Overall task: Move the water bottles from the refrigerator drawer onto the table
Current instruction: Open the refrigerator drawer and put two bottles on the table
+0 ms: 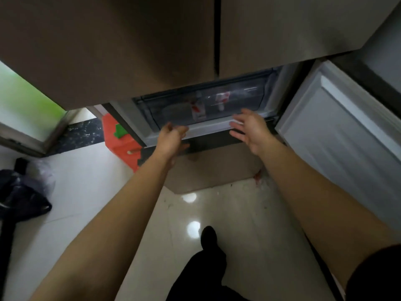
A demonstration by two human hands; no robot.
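Water bottles [198, 110] down in the clear refrigerator drawer [171, 114], two with red-and-white labels showing through the front wall, pretty blurry though. Drawer at the bottom of the refrigerator [282, 35], under the two closed brown upper doors [108, 51], with the lower right door [347, 131] swung open beside it.

Right hand [249, 129] spread wide, fingers straight, holding nothing, just in front of the drawer's right end. Left hand [173, 135] near the drawer's front lip toward the left end, fingers curled in. Can't tell if gripping the lip or just near it, too smeared. Both arms stretched out and bare.

Beige mat [208, 172] on the glossy tiled floor [97, 192] right below the drawer. Orange box [118, 140] with something green on it against the refrigerator's left side. Dark bag [19, 196] slumped on the floor far left. Black shoe [208, 235] at the bottom, between the arms.
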